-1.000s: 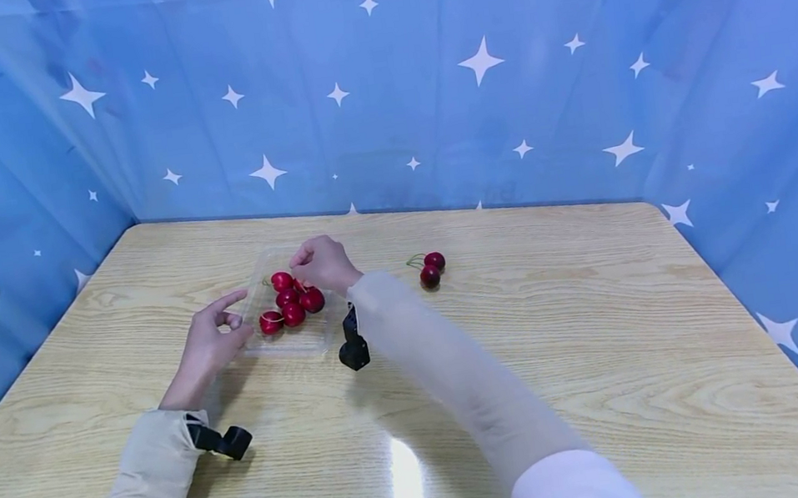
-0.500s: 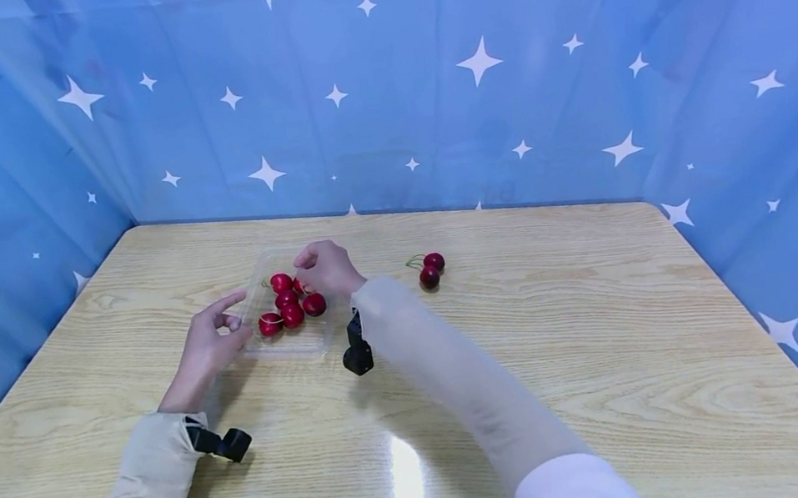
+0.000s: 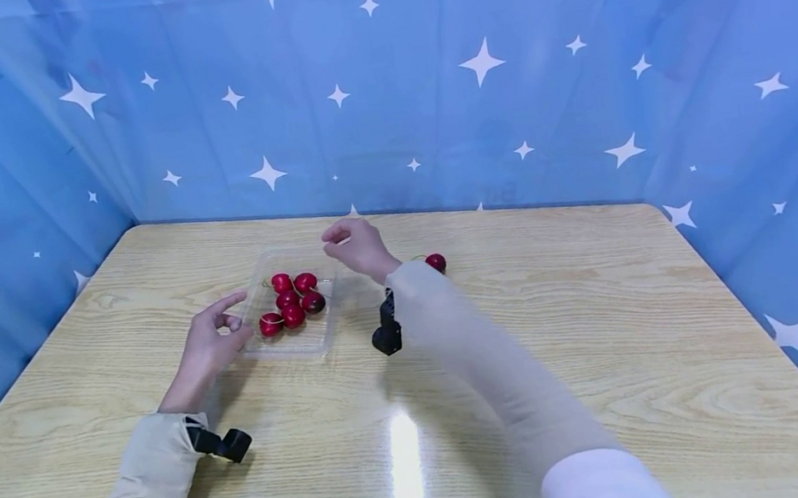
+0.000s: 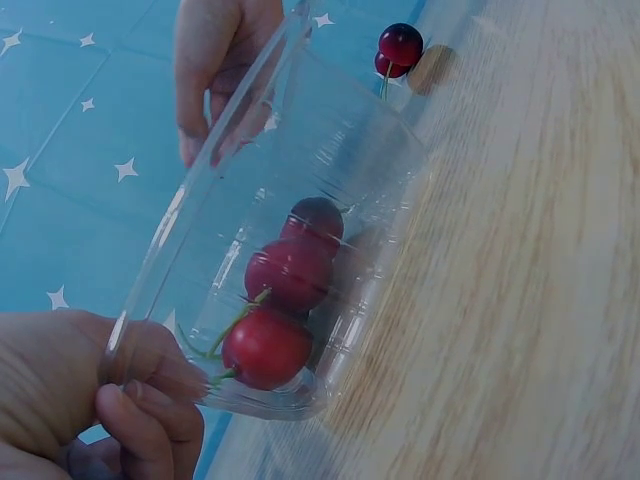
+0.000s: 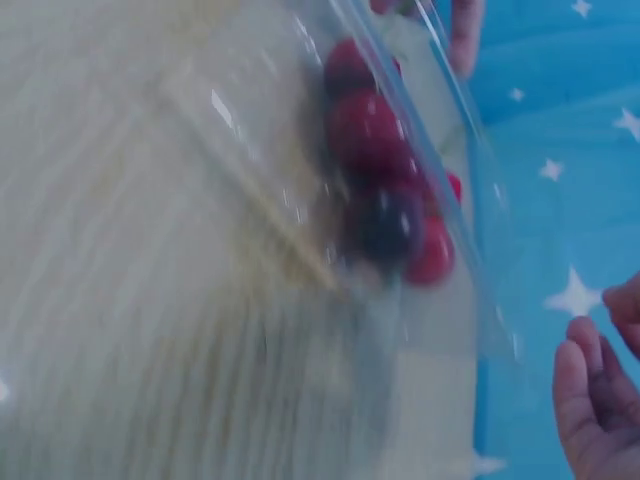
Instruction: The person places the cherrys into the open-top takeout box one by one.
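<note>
A clear plastic tray (image 3: 294, 347) lies on the table at the left of centre, with several red cherries (image 3: 292, 315) inside. My left hand (image 3: 210, 341) is at the tray's left side; in the left wrist view its thumb and fingers (image 4: 150, 420) pinch the rim. My right hand (image 3: 360, 250) hovers just past the tray's right far corner, fingers loosely bent and nothing between them. In the right wrist view its fingertips (image 5: 580, 335) stand apart from the blurred tray.
Beyond the right sleeve a loose cherry (image 3: 435, 263) shows on the table; the left wrist view has a pair of cherries (image 4: 400, 45) there. A blue curtain (image 3: 379, 100) with white stars borders the wooden table (image 3: 608, 339) behind and at the sides.
My right hand has lifted away from the cherries in the tray and moved right, uncovering a cherry there. Its sleeve now hides one of the loose cherries. The left hand stays put.
</note>
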The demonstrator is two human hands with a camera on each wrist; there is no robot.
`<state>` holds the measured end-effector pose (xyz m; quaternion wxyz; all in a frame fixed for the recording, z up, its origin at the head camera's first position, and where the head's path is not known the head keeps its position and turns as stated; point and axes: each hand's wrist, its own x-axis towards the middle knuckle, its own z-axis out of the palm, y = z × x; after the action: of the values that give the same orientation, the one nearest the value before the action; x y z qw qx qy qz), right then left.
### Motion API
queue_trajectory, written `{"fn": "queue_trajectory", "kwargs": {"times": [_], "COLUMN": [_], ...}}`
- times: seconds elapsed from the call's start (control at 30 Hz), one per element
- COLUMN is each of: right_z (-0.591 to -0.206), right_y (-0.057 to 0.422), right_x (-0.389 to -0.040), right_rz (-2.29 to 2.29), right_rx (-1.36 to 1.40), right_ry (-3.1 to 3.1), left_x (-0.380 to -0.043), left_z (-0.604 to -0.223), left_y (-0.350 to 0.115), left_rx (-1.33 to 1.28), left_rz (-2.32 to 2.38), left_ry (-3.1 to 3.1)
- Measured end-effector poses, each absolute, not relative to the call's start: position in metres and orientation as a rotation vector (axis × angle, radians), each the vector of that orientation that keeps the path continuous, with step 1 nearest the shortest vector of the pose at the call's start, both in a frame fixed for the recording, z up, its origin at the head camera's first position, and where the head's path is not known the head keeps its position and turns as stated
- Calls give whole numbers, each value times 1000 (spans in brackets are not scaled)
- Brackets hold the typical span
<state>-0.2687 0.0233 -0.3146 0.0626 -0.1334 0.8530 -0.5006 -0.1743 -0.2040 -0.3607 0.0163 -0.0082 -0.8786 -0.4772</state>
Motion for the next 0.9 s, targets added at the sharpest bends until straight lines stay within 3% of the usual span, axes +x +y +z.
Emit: {"fn": "queue_trajectory", "kwargs": {"times": [0.53, 0.9], "right_z": [-345, -355], "right_y": [122, 139], "right_x": [-300, -303], "right_rz": [-1463, -1353], "right_rx": [-189, -199], "right_ry": [2643, 2592], "left_x": [-176, -177], "left_z": [-360, -361], "left_y": [-206, -206], "left_rx": [-42, -40], "left_rz": [-1501, -1499], "left_ry": [-2729, -2723]}}
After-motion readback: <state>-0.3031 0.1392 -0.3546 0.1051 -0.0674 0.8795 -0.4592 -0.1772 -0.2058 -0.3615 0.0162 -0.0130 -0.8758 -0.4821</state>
